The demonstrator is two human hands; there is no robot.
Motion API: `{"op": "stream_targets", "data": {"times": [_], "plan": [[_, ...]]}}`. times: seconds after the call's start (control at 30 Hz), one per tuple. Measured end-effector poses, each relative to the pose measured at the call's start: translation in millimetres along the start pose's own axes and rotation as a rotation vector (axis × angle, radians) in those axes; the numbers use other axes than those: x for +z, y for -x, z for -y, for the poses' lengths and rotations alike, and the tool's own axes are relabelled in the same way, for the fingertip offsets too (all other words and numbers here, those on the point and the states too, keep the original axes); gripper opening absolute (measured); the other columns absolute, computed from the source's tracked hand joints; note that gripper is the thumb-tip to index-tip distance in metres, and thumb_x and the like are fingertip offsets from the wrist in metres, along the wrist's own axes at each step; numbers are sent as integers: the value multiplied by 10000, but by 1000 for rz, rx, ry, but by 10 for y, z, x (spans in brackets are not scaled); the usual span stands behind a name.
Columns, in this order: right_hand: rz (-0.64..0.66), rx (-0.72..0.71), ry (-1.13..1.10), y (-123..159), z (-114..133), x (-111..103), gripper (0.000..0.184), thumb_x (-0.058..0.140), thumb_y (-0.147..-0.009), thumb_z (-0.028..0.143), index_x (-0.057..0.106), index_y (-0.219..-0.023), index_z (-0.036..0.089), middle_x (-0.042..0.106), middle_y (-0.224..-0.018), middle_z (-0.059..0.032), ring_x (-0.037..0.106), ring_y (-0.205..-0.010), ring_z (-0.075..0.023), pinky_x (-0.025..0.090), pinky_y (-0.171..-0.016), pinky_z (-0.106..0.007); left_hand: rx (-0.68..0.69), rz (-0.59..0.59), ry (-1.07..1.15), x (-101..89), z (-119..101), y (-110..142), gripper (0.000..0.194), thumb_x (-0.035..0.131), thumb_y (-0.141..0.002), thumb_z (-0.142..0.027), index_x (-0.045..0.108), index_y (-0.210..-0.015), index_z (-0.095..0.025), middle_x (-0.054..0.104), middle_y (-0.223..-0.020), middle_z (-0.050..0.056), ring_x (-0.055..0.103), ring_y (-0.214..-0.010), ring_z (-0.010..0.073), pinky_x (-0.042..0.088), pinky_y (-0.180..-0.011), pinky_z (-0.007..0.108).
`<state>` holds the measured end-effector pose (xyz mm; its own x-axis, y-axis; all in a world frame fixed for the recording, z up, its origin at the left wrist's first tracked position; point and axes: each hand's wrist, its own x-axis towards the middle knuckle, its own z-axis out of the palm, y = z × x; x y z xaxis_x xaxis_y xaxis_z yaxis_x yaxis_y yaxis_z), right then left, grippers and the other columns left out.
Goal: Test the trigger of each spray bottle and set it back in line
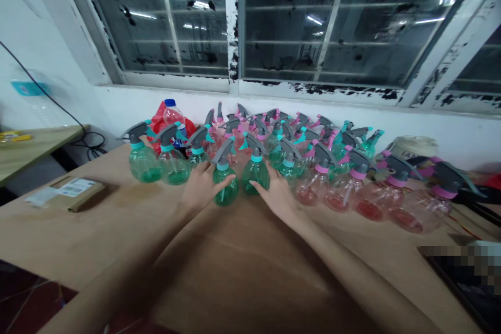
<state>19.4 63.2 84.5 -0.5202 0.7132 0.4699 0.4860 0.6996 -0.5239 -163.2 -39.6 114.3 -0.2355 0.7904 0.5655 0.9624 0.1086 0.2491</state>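
Head view: at the middle of a light-brown desk (235, 266), one round-bellied, translucent green plastic spray bottle (226, 194) with turquoise collar and grey trigger head, upright, and just beside, a matching green spray bottle (254, 171), also upright. Left hand (199, 187) curled round the outer side of the first, thumb across the front; right hand (279, 195) likewise on the second. Impossible to tell how firmly.

Probably light and easy to tip, with thin, slightly springy walls and a smooth, perhaps slippery curve. Best to take hold round the belly or just under the collar, without squeezing hard, and to stay off the trigger.

Farther left, three more green spray bottles (144, 164); beyond the right hand, a row of clear pinkish spray bottles (311, 188) with pink collars. Behind, a crowd of green and pink spray bottles, then a white wall (121, 112). At far left, a flat brown package (86, 197) with a white label.
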Motion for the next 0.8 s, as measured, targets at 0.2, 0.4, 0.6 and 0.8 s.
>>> {"op": "stream_targets", "data": {"times": [0.2, 0.4, 0.6, 0.8], "plan": [[-31, 22, -37, -110, -31, 136, 755, 513, -796, 491, 244, -1388, 107, 459, -1325, -207, 473, -1182, -335, 445, -904, -477, -13, -14, -104, 38, 27, -164, 478, 513, -803, -543, 523, -1061, -140, 617, -804, 95, 609, -801, 276, 476, -727, 383], [-54, 57, -57, -223, -25, 195, 747, 521, -793, 469, 226, -1384, 120, 461, -1313, -216, 513, -1135, -347, 468, -863, -482, -3, -22, -126, 124, 61, -261, 524, 490, -812, -559, 471, -1127, -141, 620, -845, 92, 611, -789, 245, 486, -705, 341], [-35, 88, 2, -230, 55, 162, 708, 562, -754, 498, 366, -1286, 74, 488, -1224, -248, 543, -1072, -373, 476, -834, -475, -43, -22, -157, 164, 60, -286, 552, 469, -806, -592, 479, -1093, -120, 619, -848, 116, 614, -809, 274, 491, -695, 363], [-14, 111, 64, -52, 162, 65, 667, 531, -751, 554, 434, -1206, 75, 528, -1117, -242, 599, -939, -380, 497, -734, -483, -34, -3, -135, 183, 74, -335, 547, 452, -818, -591, 497, -1055, -100, 630, -822, 123, 633, -760, 282, 495, -664, 371]]}}
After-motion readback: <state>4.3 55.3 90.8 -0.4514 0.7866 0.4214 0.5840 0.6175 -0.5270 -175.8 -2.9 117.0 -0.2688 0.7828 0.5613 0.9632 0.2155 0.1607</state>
